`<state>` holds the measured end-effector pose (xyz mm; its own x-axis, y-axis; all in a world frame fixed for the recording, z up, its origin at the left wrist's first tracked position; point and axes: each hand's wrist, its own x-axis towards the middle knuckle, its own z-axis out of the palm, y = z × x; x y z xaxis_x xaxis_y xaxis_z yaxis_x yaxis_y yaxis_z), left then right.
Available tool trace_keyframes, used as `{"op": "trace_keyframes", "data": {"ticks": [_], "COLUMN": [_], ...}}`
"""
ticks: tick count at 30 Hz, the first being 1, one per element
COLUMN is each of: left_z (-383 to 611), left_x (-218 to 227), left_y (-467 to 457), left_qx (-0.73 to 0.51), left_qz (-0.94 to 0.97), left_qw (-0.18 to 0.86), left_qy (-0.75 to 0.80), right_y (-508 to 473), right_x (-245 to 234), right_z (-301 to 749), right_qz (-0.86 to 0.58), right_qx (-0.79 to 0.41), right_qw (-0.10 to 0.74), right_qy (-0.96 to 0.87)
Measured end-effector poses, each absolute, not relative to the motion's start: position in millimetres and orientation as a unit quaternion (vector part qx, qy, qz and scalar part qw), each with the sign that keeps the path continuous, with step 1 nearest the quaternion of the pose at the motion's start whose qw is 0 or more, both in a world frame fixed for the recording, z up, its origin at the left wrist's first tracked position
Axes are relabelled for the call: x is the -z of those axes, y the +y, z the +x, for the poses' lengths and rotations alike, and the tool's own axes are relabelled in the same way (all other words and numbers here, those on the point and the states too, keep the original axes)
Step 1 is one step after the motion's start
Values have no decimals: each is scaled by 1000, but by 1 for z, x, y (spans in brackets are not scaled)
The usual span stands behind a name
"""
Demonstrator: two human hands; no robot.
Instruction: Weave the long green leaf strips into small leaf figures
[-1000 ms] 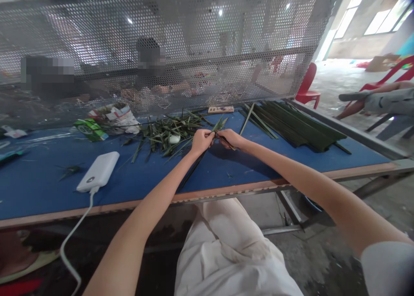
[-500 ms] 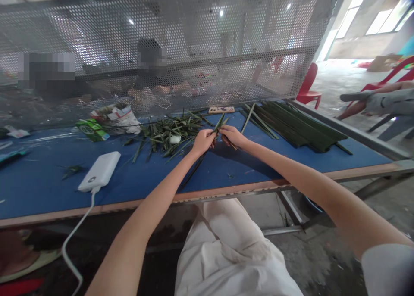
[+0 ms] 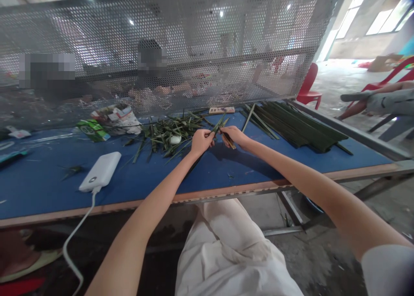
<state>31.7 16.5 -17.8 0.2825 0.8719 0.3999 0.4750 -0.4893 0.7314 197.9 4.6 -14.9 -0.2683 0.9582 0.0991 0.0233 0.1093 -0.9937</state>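
Note:
My left hand (image 3: 202, 141) is closed on a green leaf strip (image 3: 220, 123) whose tips stick up between my two hands. My right hand (image 3: 233, 136) pinches the same folded leaf piece from the other side, and a brownish strip end (image 3: 230, 141) hangs below its fingers. A dark strip trails down toward the table edge under my left wrist. Left of my hands lies a heap of cut leaf pieces (image 3: 161, 130) with a white rounded object (image 3: 175, 139) in it. How the strips are folded inside my fingers is hidden.
Long flat leaf strips (image 3: 300, 126) lie stacked at the right of the blue table (image 3: 155, 182). A white power bank (image 3: 101, 171) with a cable lies left, near a green packet (image 3: 93, 130). A patterned phone-like object (image 3: 221, 110) lies before the perforated metal screen (image 3: 200, 50); people sit beyond it.
Both hands stay in nearly the same place on the leaf strips. My right hand has turned slightly, and the brownish strip end below it shows more.

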Motion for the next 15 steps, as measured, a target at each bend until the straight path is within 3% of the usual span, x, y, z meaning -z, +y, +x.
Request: {"op": "trace_keyframes", "data": {"ticks": [15], "left_z": [32], "left_x": [17], "left_y": [13], "left_qx": [-376], "left_qz": [785], "left_qw": [167], "left_qy": [464], "right_y": [-4], "right_x": [16], "right_z": [189], "right_qz": [-421], "right_qx": [-510], "right_qw": [418], "right_qy": [-623]}}
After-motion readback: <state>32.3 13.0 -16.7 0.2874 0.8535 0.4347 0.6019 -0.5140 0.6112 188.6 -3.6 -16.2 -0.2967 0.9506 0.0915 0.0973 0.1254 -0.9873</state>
